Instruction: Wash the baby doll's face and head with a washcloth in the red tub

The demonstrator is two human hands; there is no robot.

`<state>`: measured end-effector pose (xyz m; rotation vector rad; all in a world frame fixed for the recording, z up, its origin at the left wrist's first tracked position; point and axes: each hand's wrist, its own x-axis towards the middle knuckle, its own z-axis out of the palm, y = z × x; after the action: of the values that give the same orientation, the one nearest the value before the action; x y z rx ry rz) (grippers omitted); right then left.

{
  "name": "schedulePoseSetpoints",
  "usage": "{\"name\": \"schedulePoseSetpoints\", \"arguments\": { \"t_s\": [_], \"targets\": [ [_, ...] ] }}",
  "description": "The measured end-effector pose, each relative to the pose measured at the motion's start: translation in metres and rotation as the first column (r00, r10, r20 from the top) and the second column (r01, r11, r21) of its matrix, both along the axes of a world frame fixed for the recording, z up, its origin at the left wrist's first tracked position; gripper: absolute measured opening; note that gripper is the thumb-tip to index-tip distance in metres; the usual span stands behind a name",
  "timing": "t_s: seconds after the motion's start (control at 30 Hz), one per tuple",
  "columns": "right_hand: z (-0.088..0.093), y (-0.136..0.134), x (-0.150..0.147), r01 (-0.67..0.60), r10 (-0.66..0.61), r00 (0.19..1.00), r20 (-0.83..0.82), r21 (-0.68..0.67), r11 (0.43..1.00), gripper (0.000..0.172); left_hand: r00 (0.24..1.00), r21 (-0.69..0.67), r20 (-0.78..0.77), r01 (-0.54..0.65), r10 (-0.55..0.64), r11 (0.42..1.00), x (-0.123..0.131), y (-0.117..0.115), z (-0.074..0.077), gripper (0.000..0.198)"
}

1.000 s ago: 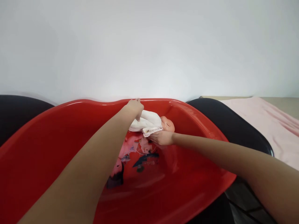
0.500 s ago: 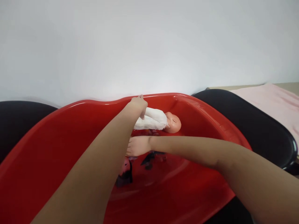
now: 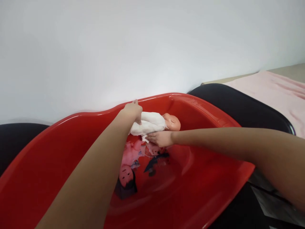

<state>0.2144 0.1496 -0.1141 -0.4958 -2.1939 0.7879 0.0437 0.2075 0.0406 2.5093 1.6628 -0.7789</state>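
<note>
A doll (image 3: 156, 120) in white clothing lies on its side against the far wall of a red baby bathtub (image 3: 69, 152), its bald head to the right. My left hand (image 3: 133, 111) is closed around the doll's left end, thumb on the near side and fingers partly hidden behind. Beside the doll's near side, my right hand (image 3: 161, 139) has its fingers together on a small piece of white cloth (image 3: 144, 138). Whether this cloth belongs to the doll's clothing, I cannot tell.
On the tub floor is a printed picture of cartoon children (image 3: 126, 175). Black rounded surfaces (image 3: 238, 101) flank the tub. A pink cloth (image 3: 269, 92) lies at the right, and a pale wall (image 3: 143, 47) stands behind.
My right hand has moved right and up to the doll's near side, onto the white cloth. More of the printed picture shows. My left hand stays on the doll; the view has tilted slightly.
</note>
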Motion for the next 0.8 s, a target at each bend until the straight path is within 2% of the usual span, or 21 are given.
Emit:
{"name": "schedulePoseSetpoints", "arguments": {
  "t_s": [0.03,0.13,0.2,0.23,0.3,0.37,0.43,0.5,0.57,0.67,0.73,0.8],
  "targets": [
    [-0.002,0.000,0.012,-0.079,0.076,0.993,0.093,0.024,0.997,0.033,1.000,-0.002,-0.004,-0.001,0.001,1.000,0.000,-0.001,0.001,0.070],
    [-0.003,-0.001,0.056,-0.174,0.150,0.944,0.293,0.057,0.983,0.029,1.000,-0.006,-0.008,0.005,-0.005,1.000,0.002,-0.004,0.006,0.066],
    [0.003,0.000,0.081,-0.288,0.158,0.859,0.486,0.204,0.936,0.032,1.000,-0.013,-0.020,0.001,-0.001,1.000,0.003,-0.005,0.009,0.065],
    [0.008,0.001,0.090,-0.366,0.133,0.800,0.585,0.301,0.880,0.033,1.000,-0.017,-0.026,-0.001,0.001,1.000,0.003,-0.005,0.010,0.065],
    [0.021,0.001,0.097,-0.522,0.039,0.693,0.720,0.463,0.716,0.033,0.999,-0.020,-0.037,-0.007,0.006,1.000,0.004,-0.005,0.011,0.063],
    [0.035,-0.004,0.087,-0.599,-0.038,0.660,0.751,0.555,0.577,0.033,0.999,-0.015,-0.041,-0.009,0.009,1.000,0.004,-0.002,0.010,0.060],
    [0.047,-0.010,0.062,-0.636,-0.069,0.659,0.749,0.604,0.481,0.036,0.999,-0.014,-0.047,-0.010,0.009,1.000,0.004,0.001,0.008,0.056],
    [0.055,-0.015,0.027,-0.652,-0.069,0.667,0.742,0.626,0.428,0.038,0.998,-0.012,-0.056,-0.006,0.005,1.000,0.005,0.003,0.006,0.055],
    [0.058,-0.015,-0.010,-0.623,-0.089,0.680,0.728,0.637,0.454,0.041,0.998,-0.008,-0.060,0.001,-0.002,1.000,0.005,0.005,0.004,0.056],
    [0.057,-0.005,-0.052,-0.522,-0.082,0.727,0.682,0.627,0.578,0.042,0.998,0.002,-0.066,-0.002,0.002,1.000,0.004,0.005,0.002,0.061],
    [0.053,0.005,-0.064,-0.453,-0.044,0.784,0.620,0.619,0.642,0.037,0.997,0.006,-0.077,-0.007,0.007,1.000,0.003,0.007,0.000,0.063],
    [0.048,0.011,-0.060,-0.419,-0.034,0.818,0.574,0.637,0.647,0.033,0.997,0.024,-0.080,0.000,0.002,1.000,0.001,0.009,-0.002,0.064]
  ]
}}
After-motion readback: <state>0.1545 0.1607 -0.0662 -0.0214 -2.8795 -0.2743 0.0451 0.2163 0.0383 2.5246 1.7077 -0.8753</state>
